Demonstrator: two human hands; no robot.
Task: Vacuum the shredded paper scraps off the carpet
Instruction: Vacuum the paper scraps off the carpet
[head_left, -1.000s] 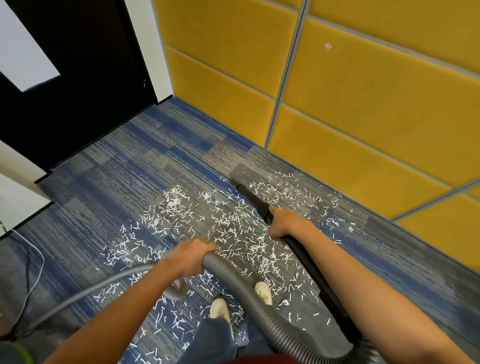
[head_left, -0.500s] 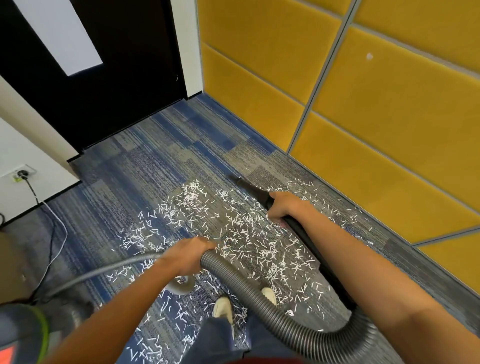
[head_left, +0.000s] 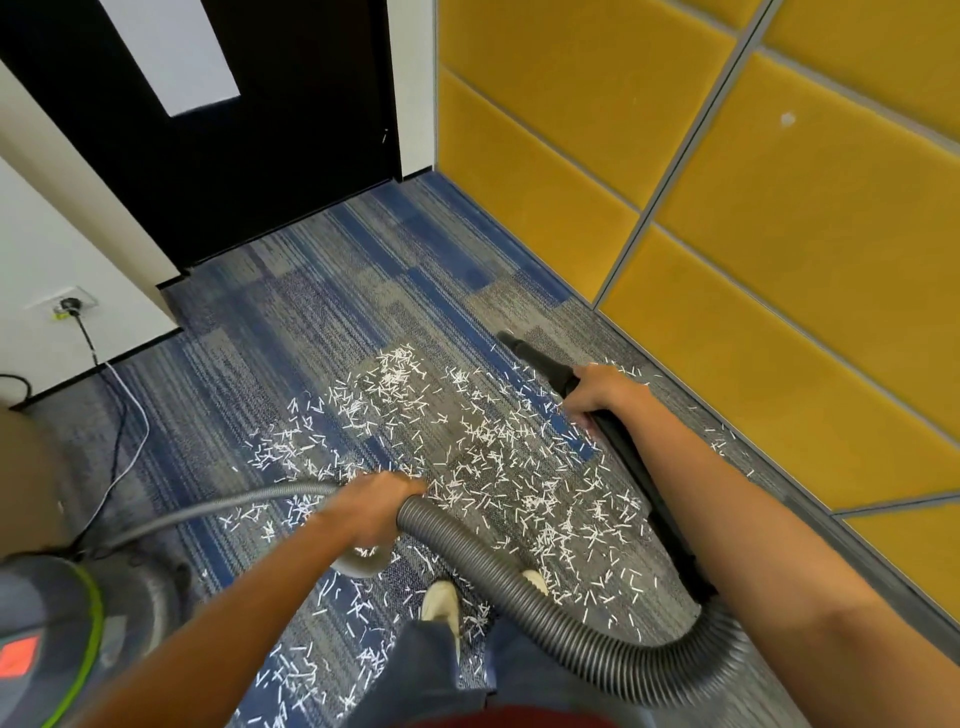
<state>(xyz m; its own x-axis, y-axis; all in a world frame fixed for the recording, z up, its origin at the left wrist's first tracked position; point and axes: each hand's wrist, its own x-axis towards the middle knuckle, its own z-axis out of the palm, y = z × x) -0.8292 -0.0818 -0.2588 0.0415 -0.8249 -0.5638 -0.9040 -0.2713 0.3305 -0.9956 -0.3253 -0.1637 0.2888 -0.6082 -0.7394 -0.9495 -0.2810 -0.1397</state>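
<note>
Scraps of shredded paper (head_left: 467, 452) are being left strewn on the carpet (head_left: 311, 322) between both sets of fingers. The black wand (head_left: 540, 361) is being clenched by the right hand (head_left: 597, 392), its tip being aimed past those fingers at bare pile, so suction may be being wasted. The ribbed hose (head_left: 519, 587) is being gripped by the left hand (head_left: 374, 506); slack behind those fingers risks being dragged through scraps.

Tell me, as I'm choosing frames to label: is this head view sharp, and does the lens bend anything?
Head view: paper scraps crisp mid-frame; vacuum canister at the lower left edge soft; wide lens leans the door and yellow wall panels outward; even light, no glare, only faint shadows.
</note>
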